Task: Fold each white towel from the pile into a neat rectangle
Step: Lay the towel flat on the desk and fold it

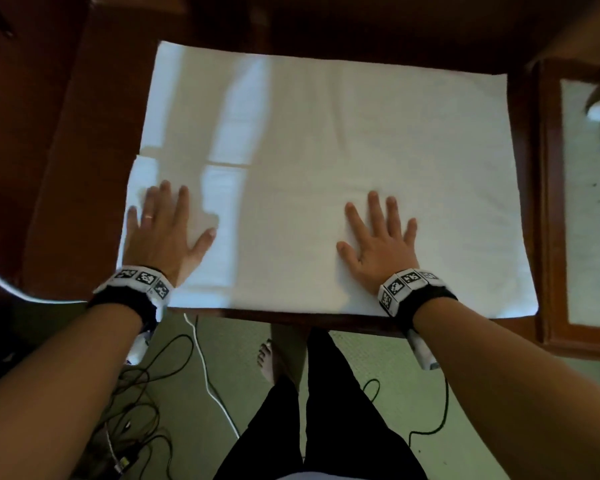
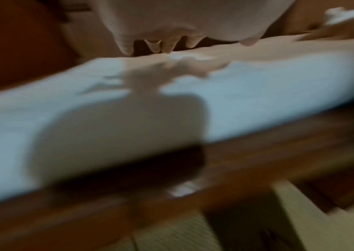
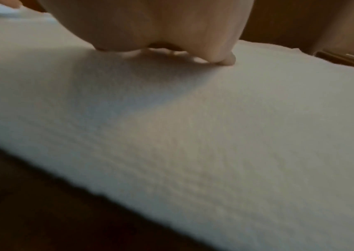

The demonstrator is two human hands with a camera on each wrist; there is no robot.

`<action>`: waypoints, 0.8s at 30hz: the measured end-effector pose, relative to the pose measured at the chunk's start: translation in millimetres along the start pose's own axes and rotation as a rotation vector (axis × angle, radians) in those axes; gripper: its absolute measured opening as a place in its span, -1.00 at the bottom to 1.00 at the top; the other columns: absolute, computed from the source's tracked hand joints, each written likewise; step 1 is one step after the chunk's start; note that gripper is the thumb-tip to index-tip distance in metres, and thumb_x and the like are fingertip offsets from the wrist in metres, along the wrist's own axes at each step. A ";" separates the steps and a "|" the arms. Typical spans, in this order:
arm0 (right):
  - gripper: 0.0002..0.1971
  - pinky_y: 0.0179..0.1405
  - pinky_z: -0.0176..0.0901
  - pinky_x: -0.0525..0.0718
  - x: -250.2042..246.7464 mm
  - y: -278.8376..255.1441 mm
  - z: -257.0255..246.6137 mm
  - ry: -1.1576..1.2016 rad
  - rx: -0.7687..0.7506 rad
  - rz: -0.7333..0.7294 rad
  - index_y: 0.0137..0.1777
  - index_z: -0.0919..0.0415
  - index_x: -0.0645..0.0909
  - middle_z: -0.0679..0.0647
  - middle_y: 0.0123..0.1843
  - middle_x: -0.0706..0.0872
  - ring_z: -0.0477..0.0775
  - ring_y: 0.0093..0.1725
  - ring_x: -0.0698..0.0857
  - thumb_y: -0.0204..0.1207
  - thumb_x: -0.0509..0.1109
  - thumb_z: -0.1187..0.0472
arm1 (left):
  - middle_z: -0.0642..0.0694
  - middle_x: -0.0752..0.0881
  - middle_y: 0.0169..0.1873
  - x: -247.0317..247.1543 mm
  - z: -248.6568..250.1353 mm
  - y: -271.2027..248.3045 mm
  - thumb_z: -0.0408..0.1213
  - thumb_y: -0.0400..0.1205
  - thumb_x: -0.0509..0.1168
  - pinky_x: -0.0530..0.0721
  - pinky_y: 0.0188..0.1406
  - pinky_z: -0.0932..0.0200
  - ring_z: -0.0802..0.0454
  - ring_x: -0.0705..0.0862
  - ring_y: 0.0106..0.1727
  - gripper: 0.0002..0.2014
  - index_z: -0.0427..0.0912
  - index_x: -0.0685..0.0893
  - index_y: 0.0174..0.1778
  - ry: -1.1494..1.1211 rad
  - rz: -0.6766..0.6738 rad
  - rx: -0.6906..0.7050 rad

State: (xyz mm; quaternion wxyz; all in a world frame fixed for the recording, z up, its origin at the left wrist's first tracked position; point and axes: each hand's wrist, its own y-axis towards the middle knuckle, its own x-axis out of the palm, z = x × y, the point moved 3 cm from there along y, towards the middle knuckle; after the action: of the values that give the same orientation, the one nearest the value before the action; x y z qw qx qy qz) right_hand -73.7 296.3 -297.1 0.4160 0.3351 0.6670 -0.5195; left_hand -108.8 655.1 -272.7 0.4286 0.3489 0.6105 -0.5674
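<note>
Wooden table (image 1: 84, 174), white towel (image 1: 326, 150) spread flat, left hand (image 1: 163, 233) and right hand (image 1: 378, 240) pressing it, fingers (image 1: 374, 206) splayed wide

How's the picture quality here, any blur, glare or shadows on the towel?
Head view: sharp; bluish light patches on the towel near the left hand. Left wrist view: motion-blurred, with a large shadow on the towel. Right wrist view: soft and dim, shadow under the right hand.
</note>
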 end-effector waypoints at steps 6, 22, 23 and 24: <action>-0.32 0.59 0.54 -0.16 2.1 -25.0 -7.2 -0.007 -0.053 0.032 0.74 -0.16 -0.20 0.08 0.77 -0.35 0.33 0.73 -0.31 0.68 -0.11 -0.30 | -0.03 -0.24 0.77 60.3 60.2 -54.6 0.40 0.66 -0.31 -0.05 0.67 -0.41 -0.18 -0.15 0.78 -0.25 0.20 -0.17 0.77 -0.020 -0.019 0.155; -0.36 0.72 0.22 -0.01 3.8 -97.6 73.1 0.078 0.128 0.053 0.76 -0.02 -0.02 0.14 0.79 -0.15 0.25 0.76 -0.15 0.73 -0.01 -0.18 | -0.25 0.26 0.69 36.8 65.0 -60.5 0.37 0.57 -0.10 0.24 0.60 -0.38 -0.37 0.22 0.66 -0.15 -0.11 0.35 0.67 -0.067 0.027 0.214; -0.35 0.72 0.22 0.00 4.1 -94.2 63.2 0.103 0.107 -0.015 0.76 -0.06 -0.05 0.10 0.79 -0.19 0.23 0.76 -0.17 0.73 -0.01 -0.20 | -0.23 0.26 0.70 37.0 62.8 -63.6 0.38 0.57 -0.11 0.27 0.59 -0.36 -0.36 0.23 0.67 -0.15 -0.09 0.36 0.68 -0.066 0.014 0.218; -0.35 0.72 0.22 0.02 4.3 -92.8 57.3 0.124 0.122 -0.066 0.76 -0.08 -0.07 0.09 0.79 -0.20 0.23 0.76 -0.17 0.72 0.00 -0.21 | -0.20 0.25 0.71 36.7 60.5 -66.8 0.39 0.56 -0.12 0.30 0.59 -0.33 -0.33 0.23 0.68 -0.14 -0.07 0.35 0.68 -0.069 0.000 0.215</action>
State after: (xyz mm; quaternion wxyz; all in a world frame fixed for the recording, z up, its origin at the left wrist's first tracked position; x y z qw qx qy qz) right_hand -145.2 218.8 -269.0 0.3355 0.3693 0.6691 -0.5508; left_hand -176.3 585.3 -279.5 0.4095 0.3730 0.5311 -0.6412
